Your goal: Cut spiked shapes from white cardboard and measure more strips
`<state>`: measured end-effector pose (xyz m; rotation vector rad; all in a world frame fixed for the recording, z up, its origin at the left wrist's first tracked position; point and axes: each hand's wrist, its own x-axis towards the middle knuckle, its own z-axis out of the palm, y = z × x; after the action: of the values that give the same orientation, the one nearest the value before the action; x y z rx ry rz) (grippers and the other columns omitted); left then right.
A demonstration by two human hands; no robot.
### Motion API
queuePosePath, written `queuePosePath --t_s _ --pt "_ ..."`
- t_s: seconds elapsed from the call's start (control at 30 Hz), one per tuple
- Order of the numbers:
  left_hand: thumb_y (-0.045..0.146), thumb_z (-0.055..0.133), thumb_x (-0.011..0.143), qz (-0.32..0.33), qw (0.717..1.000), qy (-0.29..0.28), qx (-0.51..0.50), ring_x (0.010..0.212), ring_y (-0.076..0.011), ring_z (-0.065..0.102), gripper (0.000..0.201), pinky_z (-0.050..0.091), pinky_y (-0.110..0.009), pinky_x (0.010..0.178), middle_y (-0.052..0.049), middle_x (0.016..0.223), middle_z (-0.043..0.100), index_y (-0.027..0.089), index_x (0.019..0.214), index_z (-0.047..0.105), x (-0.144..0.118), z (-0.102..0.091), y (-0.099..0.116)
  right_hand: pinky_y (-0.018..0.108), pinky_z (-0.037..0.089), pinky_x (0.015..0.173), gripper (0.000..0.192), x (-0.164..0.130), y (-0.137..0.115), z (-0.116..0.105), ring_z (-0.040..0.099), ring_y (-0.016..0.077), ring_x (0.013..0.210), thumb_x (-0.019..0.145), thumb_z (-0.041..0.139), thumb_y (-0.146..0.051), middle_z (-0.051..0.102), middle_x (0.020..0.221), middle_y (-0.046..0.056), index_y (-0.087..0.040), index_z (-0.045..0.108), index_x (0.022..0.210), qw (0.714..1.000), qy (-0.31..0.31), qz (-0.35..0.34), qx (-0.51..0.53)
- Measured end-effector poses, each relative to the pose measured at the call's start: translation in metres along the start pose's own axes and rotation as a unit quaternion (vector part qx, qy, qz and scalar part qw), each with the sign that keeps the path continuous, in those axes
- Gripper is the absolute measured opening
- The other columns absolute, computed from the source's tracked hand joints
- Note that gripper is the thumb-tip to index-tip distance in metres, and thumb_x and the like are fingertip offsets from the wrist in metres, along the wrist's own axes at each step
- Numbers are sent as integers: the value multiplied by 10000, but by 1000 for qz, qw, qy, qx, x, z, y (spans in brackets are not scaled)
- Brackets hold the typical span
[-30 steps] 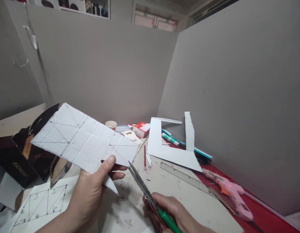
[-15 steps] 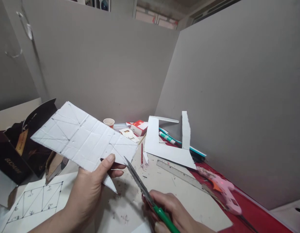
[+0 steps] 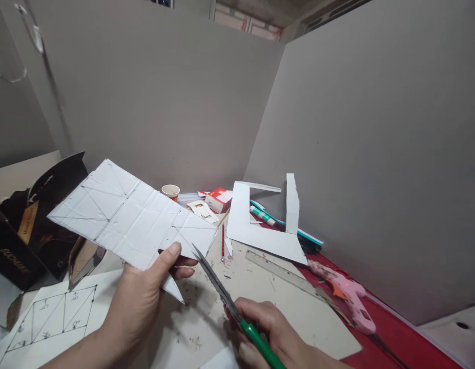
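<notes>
A white sheet of cardboard (image 3: 133,210) with pencilled lines and creases is pinched in my left hand (image 3: 145,287), thumb on top and fingers beneath. A partly cut pointed flap (image 3: 171,289) hangs down beside that hand. My right hand (image 3: 266,328) is wrapped around the green handle of a pair of scissors (image 3: 222,292). The blades point up and left, their tips at the cardboard's lower right edge, close to my left fingertips. Whether the blades grip the cardboard I cannot tell.
On the left lie a dark box (image 3: 33,230) and a sheet with a drawn diagram (image 3: 53,318). Farther back stand a paper cup (image 3: 170,192) and a red-white box (image 3: 219,200). Rightward are a white cardboard frame (image 3: 239,215), a ruler (image 3: 283,271), a red pencil (image 3: 223,243) and a pink glue gun (image 3: 350,297).
The scissor tips have shifted slightly left and up along the cardboard's edge. My left hand still holds the cardboard in nearly the same place. The view has tilted slightly.
</notes>
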<state>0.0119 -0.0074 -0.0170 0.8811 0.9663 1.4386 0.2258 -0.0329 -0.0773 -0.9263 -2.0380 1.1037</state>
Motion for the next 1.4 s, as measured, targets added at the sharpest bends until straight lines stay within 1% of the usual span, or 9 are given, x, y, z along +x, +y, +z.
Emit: queuePosePath --t_s 0.13,0.27,0.37,0.53,0.67,0.77,1.03,1.13,1.4 --pt "285 759 764 -4 1000 2 0 765 -162 685 259 605 -230 670 -22 886 735 185 991 684 0 0 0 213 229 429 271 -2 4 1 245 77 489 833 541 -384 278 577 -74 -217 355 727 1000 7 -12 -9" --pt "308 753 769 -22 1000 4 9 759 -171 693 254 602 -250 712 -49 885 745 167 973 699 0 -1 0 210 234 435 261 -4 9 0 246 77 496 838 562 -356 270 584 -78 -217 370 730 999 11 -24 -24" --pt "314 743 780 -22 1000 -3 15 764 -170 694 237 599 -260 738 -53 902 747 170 966 712 0 -2 1 214 228 429 252 -3 9 0 242 76 485 827 561 -334 274 577 -81 -220 360 726 999 9 -33 -23" --pt "276 736 780 -12 1000 -9 11 724 -154 680 189 592 -248 716 -46 844 740 162 930 725 -1 0 3 228 242 434 204 -2 5 -2 259 83 485 816 522 -303 290 571 -74 -218 364 718 1000 4 -23 -18" --pt "217 706 789 3 1000 -21 8 733 -158 675 146 591 -260 705 -60 896 742 154 918 728 -1 0 3 228 246 436 212 -3 5 -2 262 82 486 812 521 -296 294 571 -72 -218 354 708 999 4 -18 -29" --pt "203 700 784 3 1000 -25 12 725 -156 673 146 589 -258 710 -61 888 744 154 916 735 0 -1 2 224 249 438 216 -4 5 -1 269 81 487 810 530 -279 296 571 -72 -219 349 708 999 8 -20 -34" --pt "256 709 792 2 999 -29 32 719 -150 672 135 584 -242 721 -45 873 744 175 894 747 1 -1 3 212 239 418 255 -3 -2 -3 250 73 473 796 549 -275 267 557 -77 -224 328 679 998 20 -17 -53" --pt "272 707 798 7 999 -35 33 739 -155 668 139 585 -248 717 -48 903 743 181 897 744 2 0 4 213 233 418 254 -4 -2 -3 244 73 473 793 558 -255 267 554 -78 -224 333 679 998 25 -21 -55" --pt "303 721 795 0 999 -37 37 726 -148 664 145 583 -249 729 -39 881 734 184 875 745 1 -2 4 215 237 425 247 -4 1 -4 251 78 475 782 559 -214 270 559 -80 -225 335 678 998 22 -10 -55"
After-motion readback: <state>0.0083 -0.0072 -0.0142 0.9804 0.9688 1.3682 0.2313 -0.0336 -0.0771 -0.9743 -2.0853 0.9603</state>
